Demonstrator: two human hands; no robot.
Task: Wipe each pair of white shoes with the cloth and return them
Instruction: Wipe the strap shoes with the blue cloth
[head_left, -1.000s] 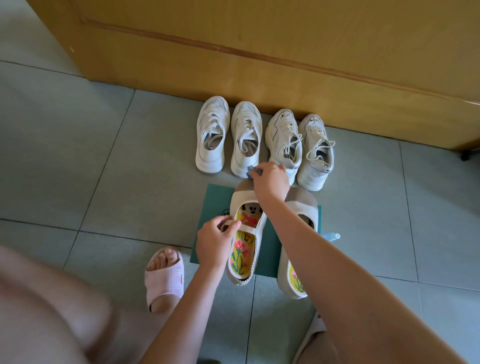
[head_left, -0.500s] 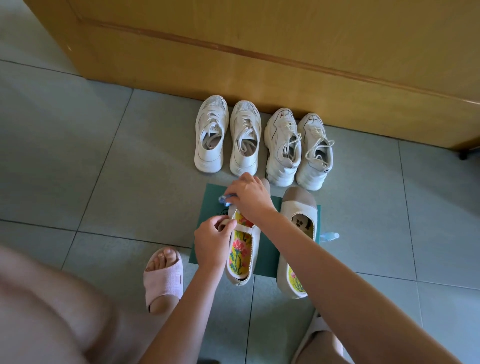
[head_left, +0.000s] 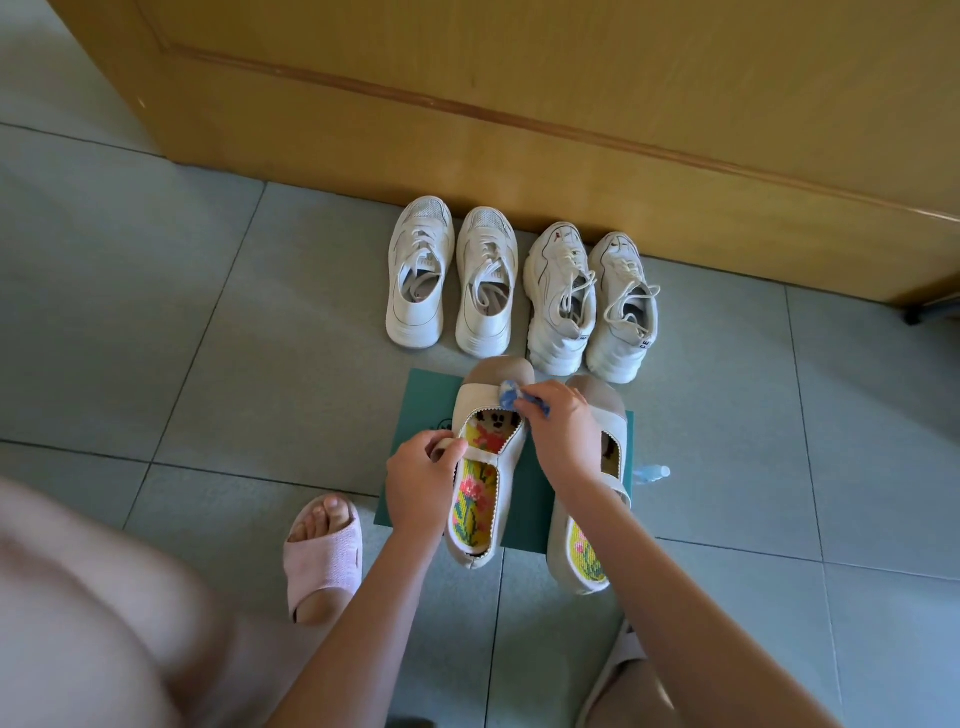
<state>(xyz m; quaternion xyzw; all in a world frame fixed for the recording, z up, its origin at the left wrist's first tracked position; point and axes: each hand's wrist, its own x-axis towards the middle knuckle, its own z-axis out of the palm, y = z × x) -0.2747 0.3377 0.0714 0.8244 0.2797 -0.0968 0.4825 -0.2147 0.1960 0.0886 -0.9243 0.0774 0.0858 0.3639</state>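
Three pairs sit on the grey tile floor. A flat-soled pair of white lace-up sneakers and a chunkier white pair stand side by side, toes against the yellow wooden panel.

Nearer the person, cream slip-on flats with tan toe caps and floral insoles lie on a dark green mat.

- **Left flat**: in work. Its long axis runs straight away from the person, toe far and heel near.
- **Left hand**: fingers curled round the strap at mid-shoe, steadying it.
- **Right hand**: fingers closed on a bunched blue-and-white cloth, which is pressed to the upper just behind the toe cap. This hand reaches across the right flat.

The cloth lies beyond the left-hand grip, at the toe end, so the right hand is the nearer one to unwiped upper. Judgement: the next stroke should run along the axis, from the toe back toward the strap.
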